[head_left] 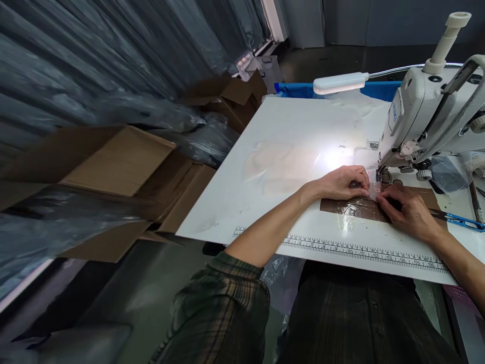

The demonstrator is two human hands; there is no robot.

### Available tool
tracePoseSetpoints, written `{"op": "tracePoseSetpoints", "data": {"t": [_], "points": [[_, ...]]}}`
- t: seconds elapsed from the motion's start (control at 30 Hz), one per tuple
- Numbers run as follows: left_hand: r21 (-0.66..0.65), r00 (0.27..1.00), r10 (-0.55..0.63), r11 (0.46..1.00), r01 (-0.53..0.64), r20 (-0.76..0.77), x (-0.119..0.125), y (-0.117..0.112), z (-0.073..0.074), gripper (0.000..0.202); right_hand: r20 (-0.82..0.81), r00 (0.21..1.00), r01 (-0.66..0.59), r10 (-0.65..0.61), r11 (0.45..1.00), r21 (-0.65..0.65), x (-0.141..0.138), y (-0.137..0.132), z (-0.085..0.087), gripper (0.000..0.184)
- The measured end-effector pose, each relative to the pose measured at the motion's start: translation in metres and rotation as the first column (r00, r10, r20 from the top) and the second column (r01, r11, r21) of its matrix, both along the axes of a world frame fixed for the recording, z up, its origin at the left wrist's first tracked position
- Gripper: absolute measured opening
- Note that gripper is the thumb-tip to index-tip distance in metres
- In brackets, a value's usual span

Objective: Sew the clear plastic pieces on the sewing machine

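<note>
My left hand (343, 183) lies on the white sewing table (280, 167), its fingers curled and pinching a small pale piece (373, 188) just in front of the needle of the white sewing machine (420, 121). My right hand (409, 212) rests opposite it, fingers pressed on the same piece and on a brown patch covered in shiny clear film (354, 208). What the small piece is I cannot make out.
Blue-handled snips (460, 220) lie right of my right hand. A ruler scale (341, 247) runs along the table's front edge. A lamp (339, 82) shines over the table. Open cardboard boxes (113, 167) and plastic-wrapped bundles stand on the left.
</note>
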State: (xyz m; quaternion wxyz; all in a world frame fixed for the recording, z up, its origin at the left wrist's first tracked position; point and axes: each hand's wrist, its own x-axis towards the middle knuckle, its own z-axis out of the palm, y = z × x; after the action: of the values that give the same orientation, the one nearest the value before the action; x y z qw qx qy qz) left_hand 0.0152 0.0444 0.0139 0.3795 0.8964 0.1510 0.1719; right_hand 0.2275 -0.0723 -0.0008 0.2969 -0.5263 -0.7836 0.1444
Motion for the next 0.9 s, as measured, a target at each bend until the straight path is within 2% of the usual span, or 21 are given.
{"op": "tracePoseSetpoints", "data": {"t": [0.2, 0.33, 0.43, 0.5, 0.57, 0.73, 0.9], "points": [[0.127, 0.997, -0.055, 0.991, 0.047, 0.062, 0.001, -0.005, 0.001, 0.019, -0.004, 1.0, 0.013, -0.013, 1.0, 0.0, -0.001, 0.0, 0.001, 0.023], [0.186, 0.998, -0.013, 0.982, 0.001, 0.06, 0.006, -0.01, -0.005, 0.005, -0.058, 0.998, 0.022, -0.023, 1.0, -0.02, 0.0, 0.0, 0.003, 0.026], [0.238, 0.996, -0.012, 0.971, -0.01, 0.089, 0.008, -0.01, -0.009, 0.013, -0.159, 0.975, 0.149, -0.157, 0.987, -0.062, 0.004, 0.002, 0.002, 0.025], [0.268, 0.992, 0.006, 0.963, -0.04, 0.128, 0.009, -0.009, -0.009, 0.016, -0.233, 0.931, 0.267, -0.28, 0.96, -0.086, 0.009, 0.003, 0.0, 0.026], [0.292, 0.985, 0.018, 0.954, -0.068, 0.171, 0.009, -0.008, -0.01, 0.017, -0.272, 0.898, 0.335, -0.345, 0.938, -0.083, 0.012, 0.004, -0.002, 0.024], [0.373, 0.975, -0.049, 0.927, -0.036, 0.215, 0.01, -0.009, -0.013, 0.021, -0.13, 0.946, 0.307, -0.298, 0.95, 0.054, 0.014, 0.003, -0.002, 0.021], [0.497, 0.993, -0.086, 0.867, 0.033, 0.085, 0.011, -0.013, -0.017, 0.026, -0.037, 0.969, 0.249, -0.246, 0.963, 0.106, 0.013, 0.003, -0.003, 0.023]]}}
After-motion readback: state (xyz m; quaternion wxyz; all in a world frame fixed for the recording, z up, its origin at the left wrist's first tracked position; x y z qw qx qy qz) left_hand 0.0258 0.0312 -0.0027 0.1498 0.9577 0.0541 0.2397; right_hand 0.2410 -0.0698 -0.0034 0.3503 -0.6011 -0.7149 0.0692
